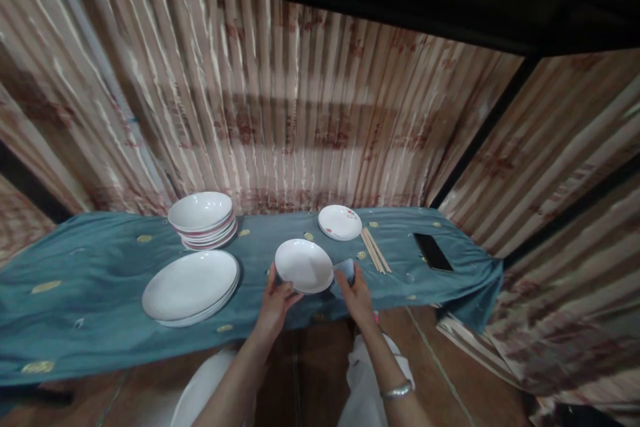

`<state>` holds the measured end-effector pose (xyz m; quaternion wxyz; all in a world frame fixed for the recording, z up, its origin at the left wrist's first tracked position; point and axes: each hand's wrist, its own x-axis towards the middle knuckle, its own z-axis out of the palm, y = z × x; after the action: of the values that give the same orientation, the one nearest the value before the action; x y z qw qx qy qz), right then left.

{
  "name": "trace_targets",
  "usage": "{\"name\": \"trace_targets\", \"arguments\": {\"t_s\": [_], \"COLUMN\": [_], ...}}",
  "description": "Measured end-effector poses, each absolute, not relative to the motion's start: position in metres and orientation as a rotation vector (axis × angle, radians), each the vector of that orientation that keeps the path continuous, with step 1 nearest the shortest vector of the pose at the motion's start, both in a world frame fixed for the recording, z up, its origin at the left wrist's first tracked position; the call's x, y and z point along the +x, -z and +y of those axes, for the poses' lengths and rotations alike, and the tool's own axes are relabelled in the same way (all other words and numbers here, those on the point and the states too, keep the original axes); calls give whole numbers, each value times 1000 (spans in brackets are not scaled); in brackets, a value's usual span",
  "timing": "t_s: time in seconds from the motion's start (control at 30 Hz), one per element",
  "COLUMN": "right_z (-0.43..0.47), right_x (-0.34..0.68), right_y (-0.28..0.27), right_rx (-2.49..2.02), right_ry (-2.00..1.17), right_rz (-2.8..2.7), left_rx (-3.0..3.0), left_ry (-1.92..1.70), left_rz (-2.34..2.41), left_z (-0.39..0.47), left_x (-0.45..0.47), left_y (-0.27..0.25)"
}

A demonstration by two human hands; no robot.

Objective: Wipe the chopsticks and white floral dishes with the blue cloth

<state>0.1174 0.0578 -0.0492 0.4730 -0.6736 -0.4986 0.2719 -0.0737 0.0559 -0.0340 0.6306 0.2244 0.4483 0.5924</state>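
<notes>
My left hand (276, 300) grips a shallow white bowl (303, 265) by its near left rim, with the thumb on the edge. The bowl is slightly tilted over the front part of the table. My right hand (357, 292) is closed on a light blue cloth (343, 273) at the bowl's right edge. Whether the cloth touches the bowl I cannot tell. A silver bangle (397, 390) circles my right wrist. Behind the bowl, to the right, lie small white plates (340, 221) with red flowers, and several wooden chopsticks (375, 250) are beside them.
A teal cloth (125, 253) with yellow motifs covers the table. At left stand a stack of bowls and plates (201, 212) and a pile of large oval plates (193, 287). A black phone (433, 252) lies at right. Pleated curtains (300, 113) hang behind, framed by dark bars.
</notes>
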Motion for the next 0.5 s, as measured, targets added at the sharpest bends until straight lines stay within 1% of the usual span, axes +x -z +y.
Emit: {"name": "trace_targets", "arguments": {"t_s": [0.07,0.13,0.23,0.3,0.4,0.5], "right_z": [65,73,86,95,114,138], "right_x": [122,120,110,103,94,84], "right_y": [49,52,58,63,65,62], "right_rx": [-1684,-1631,-1566,-1635,-1769,-1864], "right_ry": [-638,-576,-407,-268,-122,-68], "right_rz": [-1315,-1522,-1940,-2140,-2214,-2153], "left_rx": [522,524,558,601,638,643], "left_ry": [-1332,-1298,-1261,-1243,-1227,-1221], "left_rz": [1036,1046,1068,1083,1092,1089], "left_z": [61,63,64,65,67,69], "left_x": [-75,-78,-83,-84,-85,-84], "left_y": [44,51,53,52,51,51]}}
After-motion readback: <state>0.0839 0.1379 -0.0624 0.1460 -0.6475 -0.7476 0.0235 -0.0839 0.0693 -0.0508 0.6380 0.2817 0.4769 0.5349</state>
